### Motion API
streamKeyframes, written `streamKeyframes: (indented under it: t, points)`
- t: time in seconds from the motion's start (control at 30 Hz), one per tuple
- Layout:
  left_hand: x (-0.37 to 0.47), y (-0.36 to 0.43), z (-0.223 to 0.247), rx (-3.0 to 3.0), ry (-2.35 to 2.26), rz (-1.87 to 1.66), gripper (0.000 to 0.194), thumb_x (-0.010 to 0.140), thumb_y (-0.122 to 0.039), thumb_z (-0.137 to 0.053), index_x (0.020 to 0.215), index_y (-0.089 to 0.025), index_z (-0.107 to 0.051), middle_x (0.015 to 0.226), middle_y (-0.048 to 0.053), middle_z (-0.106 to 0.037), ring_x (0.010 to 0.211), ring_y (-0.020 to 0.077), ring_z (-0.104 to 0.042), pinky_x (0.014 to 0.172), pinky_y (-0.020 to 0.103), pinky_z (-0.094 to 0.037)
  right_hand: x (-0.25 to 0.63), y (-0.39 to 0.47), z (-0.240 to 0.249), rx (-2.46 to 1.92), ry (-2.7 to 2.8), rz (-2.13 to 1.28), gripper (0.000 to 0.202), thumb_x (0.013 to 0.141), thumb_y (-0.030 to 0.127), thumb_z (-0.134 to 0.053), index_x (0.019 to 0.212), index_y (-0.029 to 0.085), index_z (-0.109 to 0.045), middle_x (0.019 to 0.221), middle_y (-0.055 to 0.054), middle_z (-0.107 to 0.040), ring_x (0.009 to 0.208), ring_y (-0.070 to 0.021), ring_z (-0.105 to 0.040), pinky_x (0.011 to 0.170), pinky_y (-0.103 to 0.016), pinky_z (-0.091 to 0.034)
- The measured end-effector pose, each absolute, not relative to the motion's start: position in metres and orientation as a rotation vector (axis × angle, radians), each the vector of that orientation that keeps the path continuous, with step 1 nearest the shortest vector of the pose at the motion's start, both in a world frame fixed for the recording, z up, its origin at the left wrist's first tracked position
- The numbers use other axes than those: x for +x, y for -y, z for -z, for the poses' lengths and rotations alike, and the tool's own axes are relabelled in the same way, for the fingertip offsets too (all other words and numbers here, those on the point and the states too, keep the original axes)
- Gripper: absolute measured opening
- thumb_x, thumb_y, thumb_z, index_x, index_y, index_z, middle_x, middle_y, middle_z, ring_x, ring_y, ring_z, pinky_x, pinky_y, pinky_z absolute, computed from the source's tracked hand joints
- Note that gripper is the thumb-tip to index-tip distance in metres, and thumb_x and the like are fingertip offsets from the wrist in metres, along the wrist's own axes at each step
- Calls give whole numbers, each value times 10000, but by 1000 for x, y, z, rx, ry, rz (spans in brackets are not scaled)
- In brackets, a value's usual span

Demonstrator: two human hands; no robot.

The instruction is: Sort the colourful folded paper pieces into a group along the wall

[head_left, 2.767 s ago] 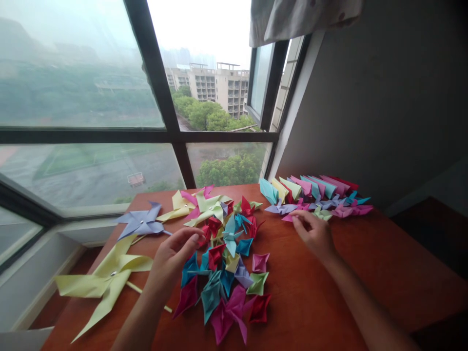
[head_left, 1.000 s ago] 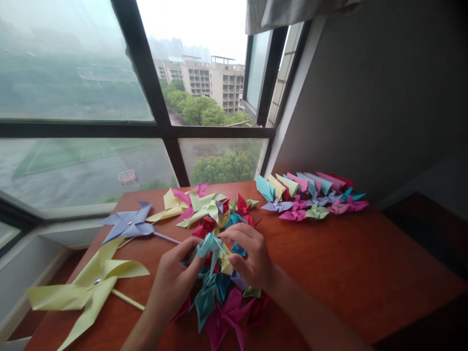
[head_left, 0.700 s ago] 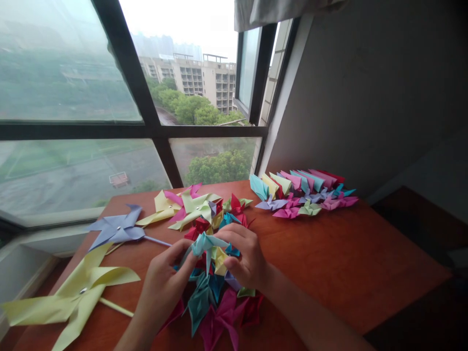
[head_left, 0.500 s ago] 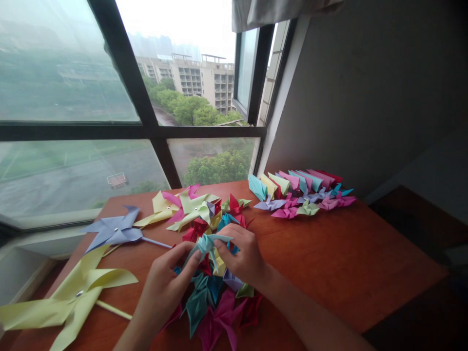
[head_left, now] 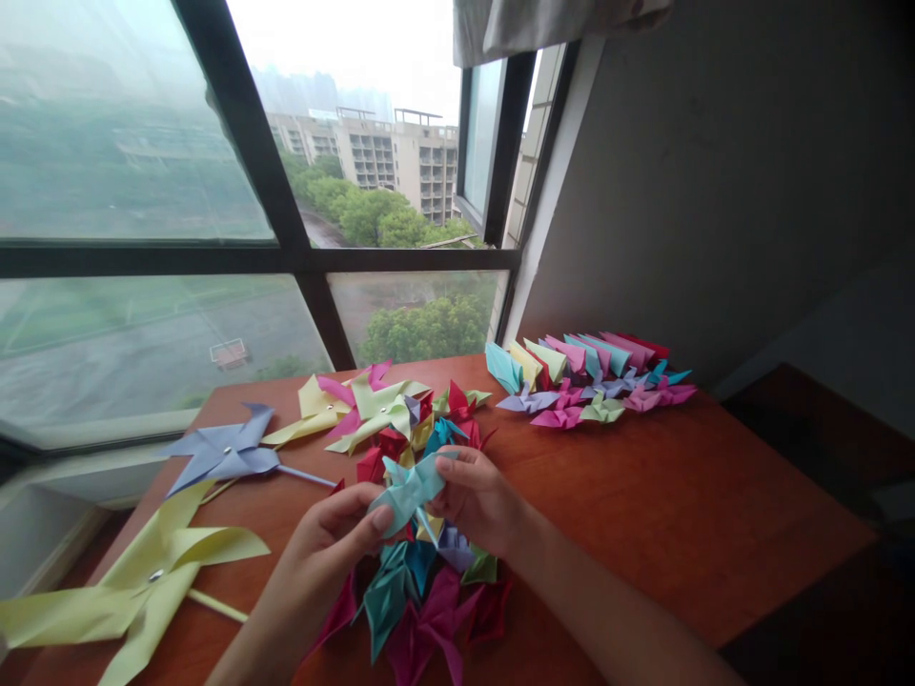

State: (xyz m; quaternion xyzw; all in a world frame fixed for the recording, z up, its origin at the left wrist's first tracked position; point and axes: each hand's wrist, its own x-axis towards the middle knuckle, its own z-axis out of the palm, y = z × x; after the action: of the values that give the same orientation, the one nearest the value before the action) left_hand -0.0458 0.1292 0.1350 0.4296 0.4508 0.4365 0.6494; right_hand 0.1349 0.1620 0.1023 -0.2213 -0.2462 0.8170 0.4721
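Between my two hands is a light blue origami crane (head_left: pixel 409 494), its wings spread out flat. My left hand (head_left: pixel 333 534) pinches the left wing between thumb and fingers. The right wing is pinched by my right hand (head_left: pixel 477 495), whose fingertips are partly behind the paper. Below and behind the crane lies a heap of folded paper cranes, among them a magenta crane (head_left: pixel 437 619), a teal crane (head_left: pixel 390 591) and a red crane (head_left: pixel 492 610). The crane hides part of the heap.
Paper pinwheels lie on the left: a yellow pinwheel (head_left: pixel 147 581), a lavender pinwheel (head_left: pixel 227 448) and a pale green pinwheel (head_left: pixel 382 408). Rows of folded paper pieces (head_left: pixel 586 357) and small cranes (head_left: pixel 561 405) stand at the back right of the wooden table (head_left: pixel 643 514). A window (head_left: pixel 400 257) borders the table.
The crane has been turned and its wings pulled flatter, so more of its top faces me. Both hands still grip it, and my left hand has shifted slightly.
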Motion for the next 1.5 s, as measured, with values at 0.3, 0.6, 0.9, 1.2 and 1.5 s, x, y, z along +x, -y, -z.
streamKeyframes:
  t: [0.3, 0.6, 0.9, 1.2, 1.5]
  points:
    - [-37, -120, -143, 727, -875, -1127, 379, 561, -425, -944, 559, -165, -669, 558, -21, -579, 577, 117, -491, 564, 213, -413, 131, -157, -100, -366, 533, -2058, 344, 778, 404, -795, 670, 170, -566, 574, 37, -544, 527, -83, -475, 549, -204, -429]
    - [-45, -120, -134, 689, -807, -1165, 353, 577, -408, -942, 560, -161, -689, 548, -20, -578, 557, 110, -482, 558, 217, -390, 132, -157, -107, -380, 526, -2005, 390, 799, 431, -778, 661, 178, -517, 547, 62, -505, 496, -66, -444, 511, -190, -383]
    - [-47, -123, -125, 725, -708, -1194, 345, 602, -419, -926, 561, -179, -682, 550, -11, -591, 588, 147, -546, 598, 257, -445, 129, -154, -106, -398, 465, -1961, 412, 753, 433, -825, 643, 178, -521, 519, 72, -461, 482, -58, -399, 499, -185, -375]
    - [-44, -120, -134, 748, -745, -1267, 460, 581, -496, -918, 525, -189, -581, 544, -28, -548, 572, 142, -506, 594, 268, -431, 126, -154, -95, -452, 512, -1945, 481, 730, 492, -830, 628, 191, -468, 513, 72, -460, 485, -66, -403, 509, -205, -383]
    - [-46, -123, -128, 769, -743, -1322, 467, 596, -526, -904, 540, -183, -591, 554, -27, -554, 589, 137, -502, 619, 267, -429, 131, -159, -93, -516, 448, -1925, 374, 718, 432, -847, 689, 180, -571, 552, 46, -575, 493, -75, -498, 509, -200, -413]
